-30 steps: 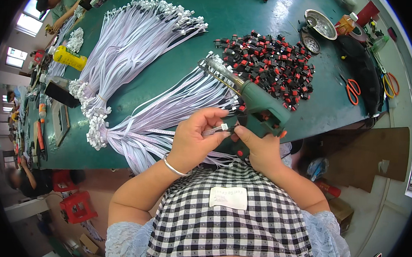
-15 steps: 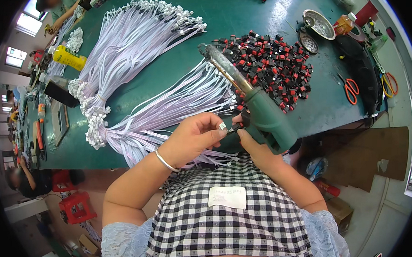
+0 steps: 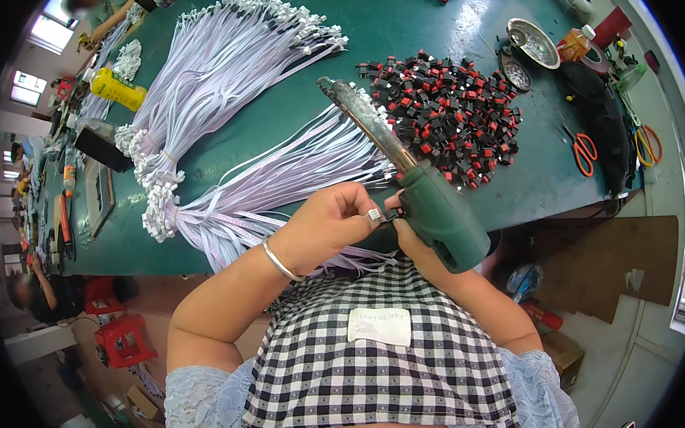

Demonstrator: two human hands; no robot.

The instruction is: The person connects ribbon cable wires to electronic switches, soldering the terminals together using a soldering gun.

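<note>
My left hand, a silver bangle on its wrist, pinches a small white connector between thumb and forefinger. A dark piece lies between it and the fingertips of my right hand. A green heat gun with a long metal barrel rises over my right hand, barrel pointing to the far left. My right hand is closed about it; the body hides the grip and most fingers. Behind my left hand lies a bundle of white flat cables. Beyond the barrel spreads a heap of black and red small parts.
A larger cable bundle fans out at the far left, near a yellow bottle and a dark phone. Orange-handled scissors, a metal dish and an orange bottle stand right. Other people sit at left.
The heat gun has tilted, its barrel tip swinging left and its body dropping slightly toward me. My hands stay close together, with the white connector still in my left fingers.
</note>
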